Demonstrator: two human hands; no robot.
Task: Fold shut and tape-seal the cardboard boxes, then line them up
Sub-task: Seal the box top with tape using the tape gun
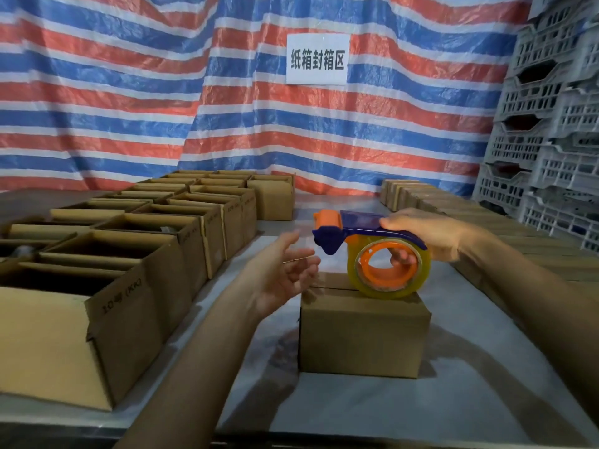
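Observation:
A small closed cardboard box (363,338) stands on the table in front of me. My right hand (428,234) grips a blue and orange tape dispenser (372,251) with a clear tape roll, held over the box's top with the roll at the top face. My left hand (285,270) hovers just left of the box's top edge, palm turned inward, fingers relaxed, holding nothing. Rows of open-topped boxes (129,254) fill the left side. A line of closed boxes (479,228) runs along the right.
The grey table (389,409) carries everything. A striped red, white and blue tarp with a white paper sign (317,58) hangs behind. Grey plastic crates (551,124) are stacked at the right.

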